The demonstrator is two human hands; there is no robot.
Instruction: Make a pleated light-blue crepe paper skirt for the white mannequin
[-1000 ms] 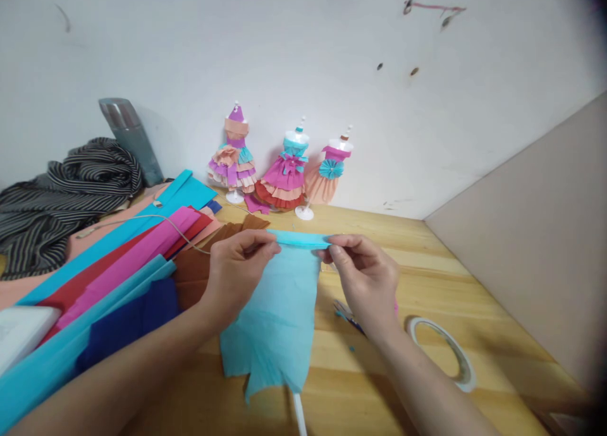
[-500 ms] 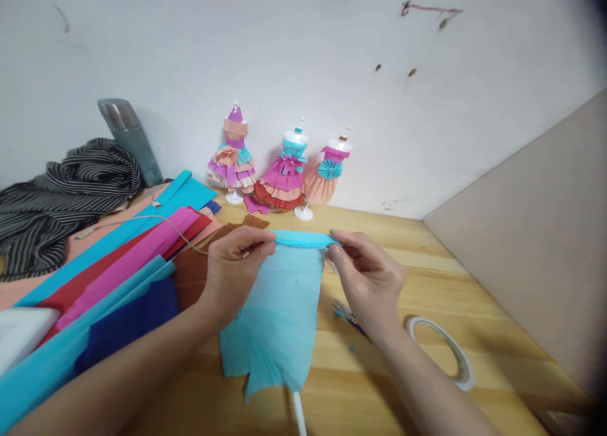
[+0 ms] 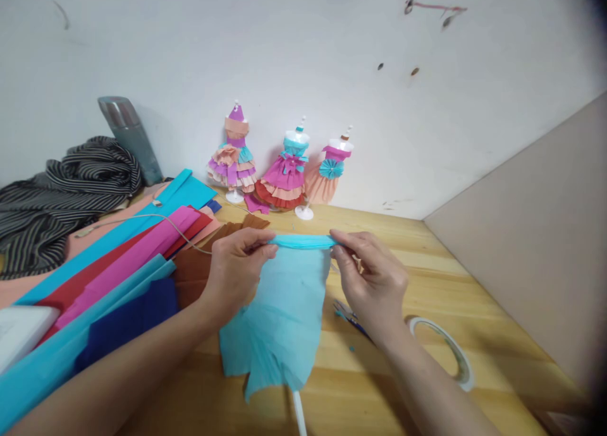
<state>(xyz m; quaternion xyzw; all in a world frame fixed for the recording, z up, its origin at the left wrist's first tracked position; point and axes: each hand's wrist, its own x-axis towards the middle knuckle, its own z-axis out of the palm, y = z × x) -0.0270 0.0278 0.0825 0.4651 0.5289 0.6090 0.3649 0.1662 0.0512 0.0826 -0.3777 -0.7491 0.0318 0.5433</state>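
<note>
Blue paper (image 3: 289, 297) — top folded, both ends pinched.

Layout over the tabletop (image 3: 436, 272), with the paper sheet (image 3: 289, 309) as clock centre, its far edge spanning from left hand (image 3: 237, 268) to right hand (image 3: 374, 284). At 12 o'clock, 3 dress forms (image 3: 289, 183) in a row before the wall (image 3: 303, 44); at 9 to 10, the paper pile (image 3: 128, 253); beyond it, cloth (image 3: 90, 170) and bottle (image 3: 135, 142); at 3, scissors (image 3: 353, 321), then tape roll (image 3: 465, 368); at 6, a rod (image 3: 299, 414).
</note>
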